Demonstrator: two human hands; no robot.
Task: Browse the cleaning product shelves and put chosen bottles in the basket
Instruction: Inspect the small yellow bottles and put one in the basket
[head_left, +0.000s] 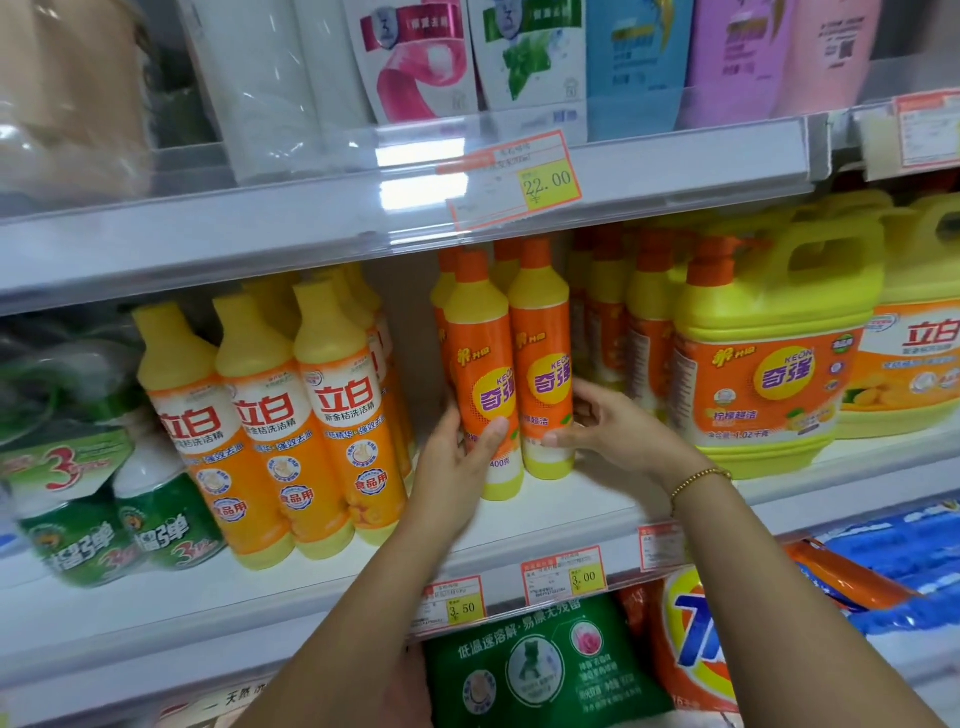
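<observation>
I see two orange bottles on shelf (587, 501), just left of yellow jug (779, 322). Left hand (457, 457) grips left bottle (480, 338), thumb across label, fingers curled behind. Right hand (608, 421) holds right bottle (540, 332), the one nearer jug, thumb in front. Bottles touch, roughly upright. Further left of jug: yellow bottles (270, 415), then green bottles (156, 519).

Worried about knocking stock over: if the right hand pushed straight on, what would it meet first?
The right hand points left at the orange bottle it holds; next, probably, the neighbouring bottle in the left hand.
</observation>
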